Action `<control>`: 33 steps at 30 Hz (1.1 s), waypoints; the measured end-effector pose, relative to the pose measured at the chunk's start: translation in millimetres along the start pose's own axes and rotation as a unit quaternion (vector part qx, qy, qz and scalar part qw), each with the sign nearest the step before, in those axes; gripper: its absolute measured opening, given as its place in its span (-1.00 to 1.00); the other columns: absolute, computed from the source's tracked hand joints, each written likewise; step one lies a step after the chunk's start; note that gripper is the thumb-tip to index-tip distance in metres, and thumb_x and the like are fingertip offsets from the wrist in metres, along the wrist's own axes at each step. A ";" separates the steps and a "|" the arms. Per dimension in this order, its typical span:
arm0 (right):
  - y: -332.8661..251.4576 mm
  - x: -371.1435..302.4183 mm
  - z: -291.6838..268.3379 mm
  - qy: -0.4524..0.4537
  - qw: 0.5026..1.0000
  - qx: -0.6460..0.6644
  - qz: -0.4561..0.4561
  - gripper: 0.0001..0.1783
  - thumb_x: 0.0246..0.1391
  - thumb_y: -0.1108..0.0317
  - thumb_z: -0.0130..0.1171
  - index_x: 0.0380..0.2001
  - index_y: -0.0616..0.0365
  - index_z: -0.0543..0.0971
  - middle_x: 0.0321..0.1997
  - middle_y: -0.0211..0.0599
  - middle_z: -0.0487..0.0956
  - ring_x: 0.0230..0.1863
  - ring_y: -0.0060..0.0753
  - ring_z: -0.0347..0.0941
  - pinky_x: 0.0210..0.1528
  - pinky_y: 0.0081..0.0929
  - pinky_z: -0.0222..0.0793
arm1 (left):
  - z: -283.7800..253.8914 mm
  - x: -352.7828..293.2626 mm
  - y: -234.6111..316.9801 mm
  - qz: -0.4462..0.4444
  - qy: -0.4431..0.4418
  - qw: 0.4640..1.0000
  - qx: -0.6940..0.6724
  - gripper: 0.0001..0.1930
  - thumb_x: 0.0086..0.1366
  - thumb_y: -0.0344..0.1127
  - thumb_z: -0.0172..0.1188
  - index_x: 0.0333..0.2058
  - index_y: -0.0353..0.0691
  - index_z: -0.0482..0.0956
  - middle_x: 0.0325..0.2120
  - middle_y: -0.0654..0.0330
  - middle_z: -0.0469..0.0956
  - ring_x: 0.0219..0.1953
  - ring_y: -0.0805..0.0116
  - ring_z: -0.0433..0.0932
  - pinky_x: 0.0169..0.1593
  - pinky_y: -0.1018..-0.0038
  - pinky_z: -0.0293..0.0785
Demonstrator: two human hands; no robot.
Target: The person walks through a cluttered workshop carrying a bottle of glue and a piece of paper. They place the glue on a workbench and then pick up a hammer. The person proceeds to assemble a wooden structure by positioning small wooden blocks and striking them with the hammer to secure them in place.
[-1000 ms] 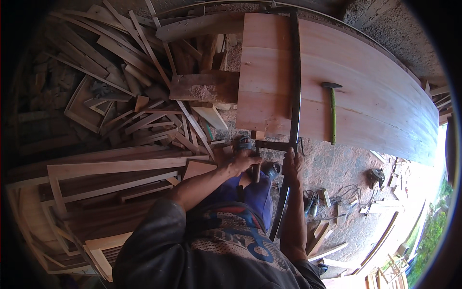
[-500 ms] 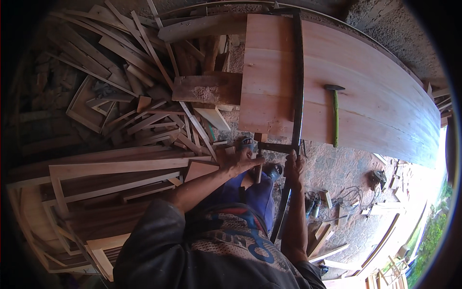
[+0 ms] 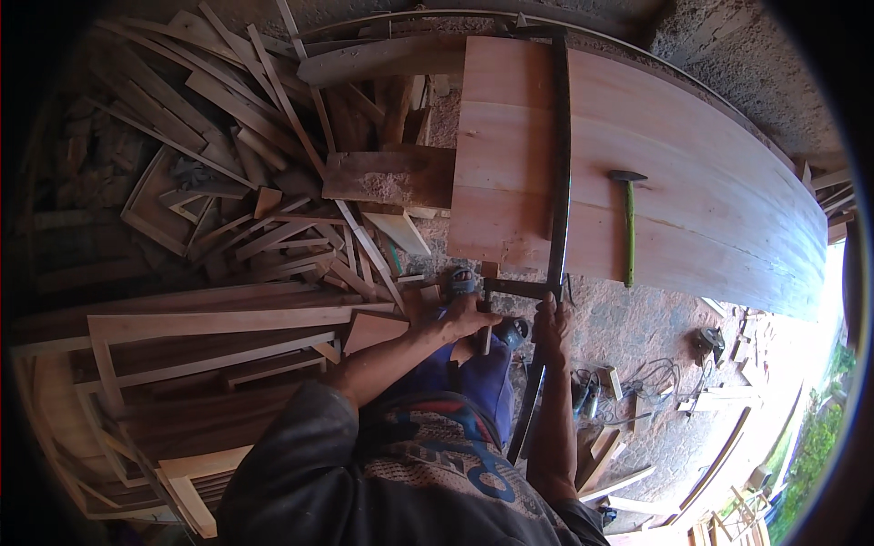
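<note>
1. Holding a long dark bar clamp across the wooden panel, directly ahead of both hands, with the bar running back beside the right forearm.
2. Gripping the bar with the right hand, wrapping fingers closely around it.
3. Curling the left hand around the slim wooden handle, partly hiding the grip.
4. Facing smooth, pinkish boards seamed edge to edge, with a small wood block just ahead of the left hand.
5. Having a green-handled hammer lying ahead and right of the right hand.
6. Working beside jumbled rough offcuts and stacked wooden frames, crowding the left hand's side.
7. Overlooking tangled cables on dusty floor, right of the right hand.
</note>
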State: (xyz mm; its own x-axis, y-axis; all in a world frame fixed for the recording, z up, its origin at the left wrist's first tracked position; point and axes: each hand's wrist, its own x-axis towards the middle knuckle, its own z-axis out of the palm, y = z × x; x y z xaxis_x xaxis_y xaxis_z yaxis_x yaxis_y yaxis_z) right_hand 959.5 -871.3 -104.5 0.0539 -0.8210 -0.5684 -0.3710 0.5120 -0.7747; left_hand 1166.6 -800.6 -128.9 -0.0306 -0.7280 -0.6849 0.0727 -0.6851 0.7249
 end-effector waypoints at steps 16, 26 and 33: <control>-9.4 -5.1 0.4 -0.009 1.000 0.022 0.014 -0.42 0.29 -0.13 -0.02 -0.51 0.23 0.44 -0.73 -0.33 0.38 -0.76 -0.50 0.30 -0.69 -0.41 0.22 | -10.1 8.5 7.2 -0.075 -0.027 0.997 -0.012 -0.66 0.09 -0.16 0.39 -0.31 -0.28 0.53 -0.59 0.22 0.51 -0.53 0.39 0.49 -0.45 0.45 0.41; 0.3 0.7 1.9 -0.007 0.999 -0.017 0.041 -0.40 0.29 -0.17 -0.04 -0.46 0.24 0.45 -0.68 -0.32 0.41 -0.73 -0.47 0.33 -0.67 -0.39 0.26 | -13.8 21.2 -3.3 -0.035 -0.089 0.991 -0.090 -0.65 0.09 -0.29 0.40 -0.18 -0.32 0.54 -0.37 0.17 0.58 -0.33 0.37 0.54 -0.24 0.42 0.46; -2.7 -0.2 0.4 -0.012 1.000 -0.002 0.023 -0.39 0.28 -0.16 -0.03 -0.48 0.25 0.45 -0.68 -0.30 0.43 -0.71 -0.46 0.37 -0.66 -0.40 0.28 | -7.4 7.8 14.9 -0.015 -0.003 1.000 -0.020 -0.68 0.12 -0.39 0.38 -0.16 -0.27 0.54 -0.35 0.22 0.56 -0.27 0.42 0.52 -0.14 0.46 0.43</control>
State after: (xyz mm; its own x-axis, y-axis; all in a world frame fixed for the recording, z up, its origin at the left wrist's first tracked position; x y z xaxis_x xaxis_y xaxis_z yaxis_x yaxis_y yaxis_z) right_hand 960.9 -872.4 -102.3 0.0591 -0.7900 -0.6103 -0.3770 0.5484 -0.7464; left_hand 1174.8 -816.3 -123.9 -0.0394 -0.7067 -0.7064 0.1111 -0.7057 0.6998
